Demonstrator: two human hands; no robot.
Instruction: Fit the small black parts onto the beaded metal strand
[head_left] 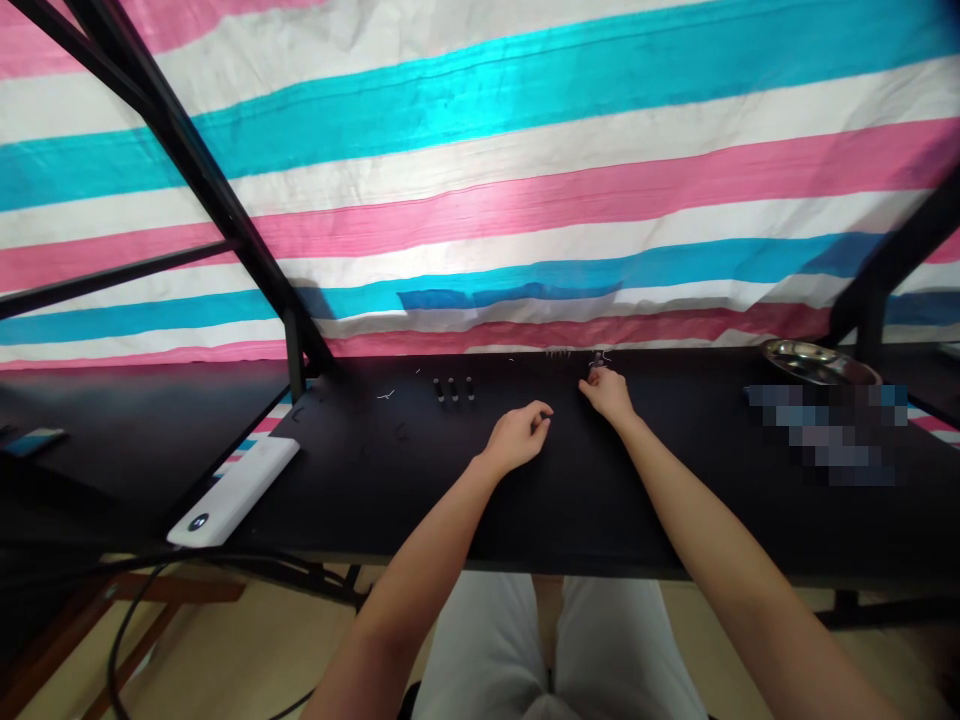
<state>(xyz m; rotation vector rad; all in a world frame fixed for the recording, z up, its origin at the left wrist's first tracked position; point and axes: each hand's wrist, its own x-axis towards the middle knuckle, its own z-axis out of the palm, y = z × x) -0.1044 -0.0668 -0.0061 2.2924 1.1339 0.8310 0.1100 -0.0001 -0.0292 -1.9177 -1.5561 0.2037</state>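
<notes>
Both of my bare arms reach over a black table point(570, 500). My left hand point(517, 437) rests near the table's middle with its fingers curled in; whether anything is inside them is hidden. My right hand point(609, 393) is farther back, its fingers pinched on a tiny part point(598, 361) too small to name. Three small dark upright pieces point(453, 389) stand in a row to the left of my left hand. A few more tiny pieces point(558, 353) sit by the table's back edge.
A striped pink, blue and white sheet point(480, 180) hangs behind the table. A black frame post point(296, 350) rises at left. A white power bank point(234, 490) with a cable lies at the left edge. A metal dish point(817, 362) sits at the back right.
</notes>
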